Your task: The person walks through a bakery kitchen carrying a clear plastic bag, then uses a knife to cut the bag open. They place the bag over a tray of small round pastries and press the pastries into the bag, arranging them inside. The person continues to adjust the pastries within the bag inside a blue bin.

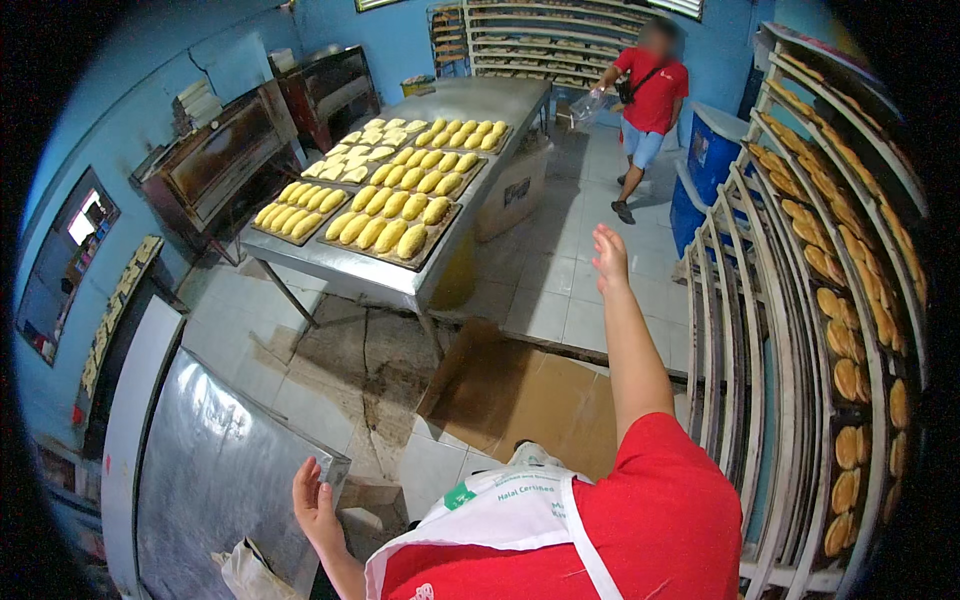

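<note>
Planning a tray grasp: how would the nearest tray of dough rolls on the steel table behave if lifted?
The tray looks thin and wide, so it may flex or tip if lifted by one edge. Its unbaked rolls lie loose, so they could slide and probably dent easily.

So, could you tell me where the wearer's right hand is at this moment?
The right hand is raised mid-frame, empty, over the tiled floor between the steel table and the rack.

Five trays of raw dough pieces (385,190) are sitting on one steel table (500,100) ahead of the two empty hands. Two ovens (220,160) are standing left; perhaps two racks (800,300) right. One co-worker (650,90) is standing beyond.
</note>
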The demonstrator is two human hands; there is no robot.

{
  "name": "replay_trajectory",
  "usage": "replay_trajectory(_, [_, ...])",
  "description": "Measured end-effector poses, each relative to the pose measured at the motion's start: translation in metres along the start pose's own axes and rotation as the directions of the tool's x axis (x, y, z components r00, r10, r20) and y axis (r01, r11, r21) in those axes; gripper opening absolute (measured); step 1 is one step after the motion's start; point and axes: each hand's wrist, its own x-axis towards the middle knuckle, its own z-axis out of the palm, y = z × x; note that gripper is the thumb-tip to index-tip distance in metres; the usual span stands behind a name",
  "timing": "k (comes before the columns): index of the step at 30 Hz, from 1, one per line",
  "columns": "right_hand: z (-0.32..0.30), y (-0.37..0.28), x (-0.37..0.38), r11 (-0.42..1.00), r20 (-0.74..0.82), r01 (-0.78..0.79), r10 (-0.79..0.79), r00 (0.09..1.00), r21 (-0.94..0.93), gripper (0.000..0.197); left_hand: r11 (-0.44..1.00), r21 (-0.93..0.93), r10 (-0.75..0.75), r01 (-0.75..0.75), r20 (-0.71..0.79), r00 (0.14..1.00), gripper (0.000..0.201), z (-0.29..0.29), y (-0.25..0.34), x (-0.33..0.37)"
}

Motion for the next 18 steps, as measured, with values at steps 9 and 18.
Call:
replay_trajectory(9, [-0.014, 0.027, 0.168, 0.998, -0.043, -0.062, 0.063, 0.997, 0.034, 0.075, 0.997, 0.061, -0.054, 0.043, 0.183, 0.982, 0.045, 0.150, 0.041, 0.055])
replay_trajectory(18, [-0.011, 0.006, 0.298, 0.990, -0.189, 0.140, -0.141, 0.972, -0.021, 0.120, 0.976, 0.174, -0.161, 0.132, 0.169, 0.972, 0.046, 0.200, 0.057, 0.075])
